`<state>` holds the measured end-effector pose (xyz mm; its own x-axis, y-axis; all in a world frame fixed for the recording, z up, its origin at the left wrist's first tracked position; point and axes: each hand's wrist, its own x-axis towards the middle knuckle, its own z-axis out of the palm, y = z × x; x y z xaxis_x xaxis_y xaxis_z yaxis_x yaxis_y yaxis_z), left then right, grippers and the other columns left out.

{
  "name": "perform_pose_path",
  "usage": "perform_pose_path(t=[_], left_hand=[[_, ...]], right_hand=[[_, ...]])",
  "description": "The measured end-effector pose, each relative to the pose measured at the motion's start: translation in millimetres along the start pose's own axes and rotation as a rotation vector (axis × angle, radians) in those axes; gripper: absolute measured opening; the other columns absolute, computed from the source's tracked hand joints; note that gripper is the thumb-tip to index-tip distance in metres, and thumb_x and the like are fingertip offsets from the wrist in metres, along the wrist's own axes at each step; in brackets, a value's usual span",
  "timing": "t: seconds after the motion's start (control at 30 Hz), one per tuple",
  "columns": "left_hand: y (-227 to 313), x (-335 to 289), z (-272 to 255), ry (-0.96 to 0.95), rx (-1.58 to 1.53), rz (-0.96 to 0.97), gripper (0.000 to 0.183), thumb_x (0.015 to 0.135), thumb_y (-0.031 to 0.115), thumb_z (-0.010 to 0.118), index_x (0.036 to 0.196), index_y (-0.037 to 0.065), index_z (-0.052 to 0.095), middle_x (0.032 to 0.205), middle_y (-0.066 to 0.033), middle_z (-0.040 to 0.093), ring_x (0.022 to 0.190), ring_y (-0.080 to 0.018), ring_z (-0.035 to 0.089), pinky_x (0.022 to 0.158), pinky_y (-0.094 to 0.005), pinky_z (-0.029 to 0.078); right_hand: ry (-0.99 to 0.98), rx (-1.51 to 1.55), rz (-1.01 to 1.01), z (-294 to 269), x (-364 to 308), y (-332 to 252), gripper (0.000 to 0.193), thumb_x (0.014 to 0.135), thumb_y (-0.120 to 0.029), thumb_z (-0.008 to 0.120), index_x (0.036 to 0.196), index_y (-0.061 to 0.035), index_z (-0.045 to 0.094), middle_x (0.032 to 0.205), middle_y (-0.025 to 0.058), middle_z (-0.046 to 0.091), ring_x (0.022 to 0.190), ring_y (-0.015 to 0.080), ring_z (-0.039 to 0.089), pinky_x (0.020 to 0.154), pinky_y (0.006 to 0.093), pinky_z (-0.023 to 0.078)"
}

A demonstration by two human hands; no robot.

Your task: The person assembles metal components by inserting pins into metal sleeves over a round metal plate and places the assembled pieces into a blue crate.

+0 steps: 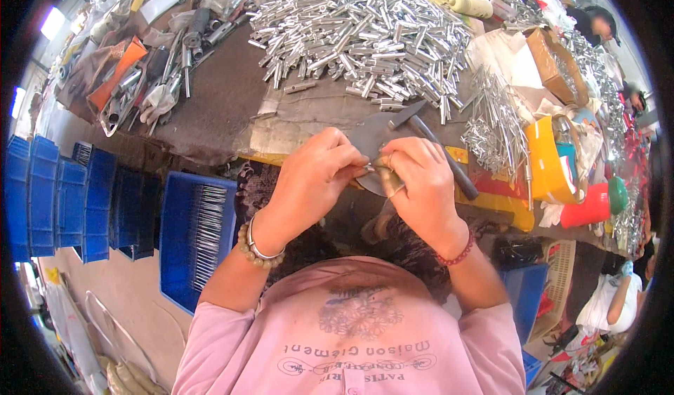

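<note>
My left hand (309,177) and my right hand (426,184) meet at the table's near edge, their fingertips almost touching. Both are closed in a pinch around something small and metallic-looking, mostly covered by the fingers, whose kind I cannot make out. Beneath and behind them is a dark round metal plate (370,134). A hammer (444,158) lies across its right side, its handle slanting down past my right hand. Beyond the plate rises a large heap of short silver metal tubes (365,33). Thin metal rods (491,107) are piled to the right.
A cut-open yellow container (551,160) and a red cup with a green end (588,204) stand at the right. A cardboard box (554,65) sits behind. Blue bins (42,198) are stacked at left; another blue bin (175,240) holds rods. Other people are at the far right.
</note>
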<state>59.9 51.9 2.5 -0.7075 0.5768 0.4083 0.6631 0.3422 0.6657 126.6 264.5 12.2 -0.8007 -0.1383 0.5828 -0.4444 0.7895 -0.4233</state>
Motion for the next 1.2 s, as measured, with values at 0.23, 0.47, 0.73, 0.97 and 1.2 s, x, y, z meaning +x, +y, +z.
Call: perform_pose_path(t=[0.23,0.47,0.73,0.97,1.2], left_hand=[[1,-1,0,-0.003,-0.023,-0.023,0.018,0.089,0.0,0.083,0.105,0.005,0.078,0.098,-0.0095,0.066,0.092,-0.0283,0.068,0.079,-0.0367,0.054],[3,1,-5,-0.051,-0.1,-0.081,0.015,0.091,0.001,0.083,0.104,0.003,0.077,0.097,-0.0091,0.064,0.088,-0.0258,0.065,0.078,-0.0353,0.052],[2,5,-7,-0.063,-0.143,-0.04,0.014,0.091,0.0,0.082,0.102,0.001,0.075,0.097,-0.0115,0.065,0.088,-0.0291,0.067,0.077,-0.0379,0.053],[-2,3,-5,-0.062,-0.157,-0.033,0.015,0.091,-0.001,0.083,0.104,0.002,0.076,0.096,-0.0079,0.063,0.088,-0.0225,0.064,0.076,-0.0342,0.051],[-4,1,-2,-0.041,-0.196,-0.031,0.016,0.091,-0.001,0.084,0.104,0.001,0.076,0.097,-0.0076,0.063,0.088,-0.0216,0.063,0.076,-0.0328,0.051]], right_hand=[[-0.052,-0.249,0.012,-35,-1,0,0.026,0.081,-0.007,0.081,0.107,-0.0047,0.075,0.116,0.0089,0.073,0.108,0.0311,0.07,0.097,0.0458,0.055],[-0.126,-0.412,0.258,-52,-14,17,0.039,0.084,-0.001,0.076,0.123,-0.006,0.075,0.108,0.0147,0.069,0.108,0.0367,0.07,0.093,0.044,0.057],[0.023,-0.138,0.06,-72,-18,-26,0.045,0.085,0.002,0.079,0.128,-0.0106,0.078,0.108,0.0107,0.069,0.083,0.0312,0.073,0.07,0.0407,0.06],[-0.12,-0.253,0.047,-78,-17,-33,0.041,0.088,-0.002,0.079,0.127,-0.013,0.078,0.104,0.0069,0.064,0.08,0.0272,0.071,0.067,0.0399,0.058],[-0.147,-0.23,0.094,-62,-33,-30,0.038,0.085,-0.001,0.08,0.122,-0.0122,0.08,0.102,0.0063,0.065,0.08,0.0262,0.072,0.067,0.039,0.059]])
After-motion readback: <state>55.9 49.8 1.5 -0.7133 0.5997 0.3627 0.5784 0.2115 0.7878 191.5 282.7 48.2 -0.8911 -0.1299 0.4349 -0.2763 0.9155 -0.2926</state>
